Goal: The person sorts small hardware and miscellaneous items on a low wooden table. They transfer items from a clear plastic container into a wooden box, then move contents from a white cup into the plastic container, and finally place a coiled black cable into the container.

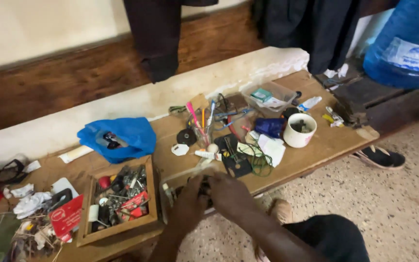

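Both of my hands meet at the front edge of a low wooden bench. My left hand and my right hand are closed together around a small dark object that sits in a clear plastic container. The object is mostly hidden by my fingers, so I cannot tell what it is. Just left of my hands stands an open wooden box full of small tools and metal parts.
On the bench lie a blue plastic bag, a clear cup of pens, a white cup, a clear tub, green wire and paper scraps. A blue water jug stands far right; dark clothes hang behind.
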